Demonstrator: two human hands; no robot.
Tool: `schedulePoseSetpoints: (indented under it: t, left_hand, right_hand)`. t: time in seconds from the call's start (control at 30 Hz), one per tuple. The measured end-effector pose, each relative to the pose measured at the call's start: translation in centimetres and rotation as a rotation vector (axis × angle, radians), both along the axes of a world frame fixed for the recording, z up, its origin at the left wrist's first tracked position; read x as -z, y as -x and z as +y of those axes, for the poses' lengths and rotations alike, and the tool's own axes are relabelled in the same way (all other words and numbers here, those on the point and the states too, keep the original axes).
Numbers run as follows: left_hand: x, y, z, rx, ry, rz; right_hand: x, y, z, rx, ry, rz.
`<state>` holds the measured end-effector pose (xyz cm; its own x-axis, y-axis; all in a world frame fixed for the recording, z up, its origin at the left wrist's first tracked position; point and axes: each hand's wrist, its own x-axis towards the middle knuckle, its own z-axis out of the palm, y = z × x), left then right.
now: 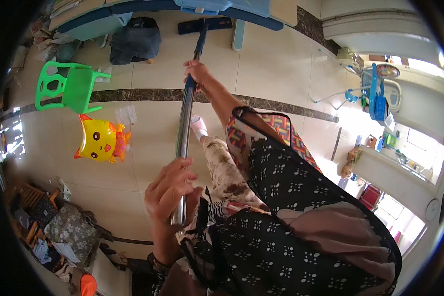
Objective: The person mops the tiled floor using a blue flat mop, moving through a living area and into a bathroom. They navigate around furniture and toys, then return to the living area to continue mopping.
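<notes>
1. Left hand (pixel 170 190), low in the middle of the frame, closed around the top end of the mop handle (pixel 185 118), fingers wrapped over the shiny metal tube.
2. Right hand (pixel 197 74), higher up near the centre top, gripping the same handle where the metal gives way to a blue sleeve; forearm running down and right toward the body.
3. Handle slanting from the lower middle up to the top centre, ending at the flat dark mop head (pixel 204 23), flat on the pale tiled floor (pixel 276 64) just under the edge of a blue table (pixel 222 7) at the top of the frame.
4. Foot in a pale slipper (pixel 199 127) just right of the handle, mid-frame.
5. Dark spotted apron (pixel 301 217) filling the lower right.
6. Green plastic chair (pixel 66 86) at the upper left, on its side or tilted; hard to say which.
7. Yellow cartoon balloon (pixel 99 140) below the chair, left of the handle and well apart from it.
8. Dark bag (pixel 135 39) on the floor at the top, left of the mop head.
9. Heap of cloth and clutter (pixel 66 229) in the lower left corner.
</notes>
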<state>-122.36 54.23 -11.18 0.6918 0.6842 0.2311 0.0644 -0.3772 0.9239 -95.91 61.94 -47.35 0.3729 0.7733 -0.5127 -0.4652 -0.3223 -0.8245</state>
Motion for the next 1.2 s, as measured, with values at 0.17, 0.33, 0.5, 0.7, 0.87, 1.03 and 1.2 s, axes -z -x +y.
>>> schedulePoseSetpoints:
  t: [0.17, 0.33, 0.5, 0.7, 0.87, 1.03, 1.2]
  left_hand:
    - [-6.0, 8.1, -4.9, -0.066, 0.003, 0.040]
    - [-11.7, 16.6, -6.6, 0.096, 0.026, -0.032]
    - [-13.0, 21.9, -9.2, 0.093, 0.079, -0.073]
    - [-13.4, 21.5, -9.2, 0.207, 0.094, -0.115]
    - [-10.0, 11.9, -9.3, 0.189, 0.116, -0.114]
    - [-3.8, 3.3, -10.0, 0.368, 0.156, -0.035]
    - [-4.5, 2.0, -9.0, 0.505, 0.111, -0.082]
  right_hand:
    - [-8.6, 12.2, -7.1, -0.098, 0.093, -0.233]
    - [-6.9, 20.6, -16.3, -0.230, -0.013, -0.325]
    - [-18.8, 24.9, -19.9, -0.108, 0.331, 0.201]
    - [-18.1, 23.5, -20.9, -0.063, 0.197, -0.227]
    - [-9.2, 12.5, -21.0, -0.018, 0.114, -0.473]
    - [-16.0, 1.6, -19.1, -0.042, 0.720, -0.169]
    - [-10.1, -2.9, -20.4, -0.013, 0.654, -0.152]
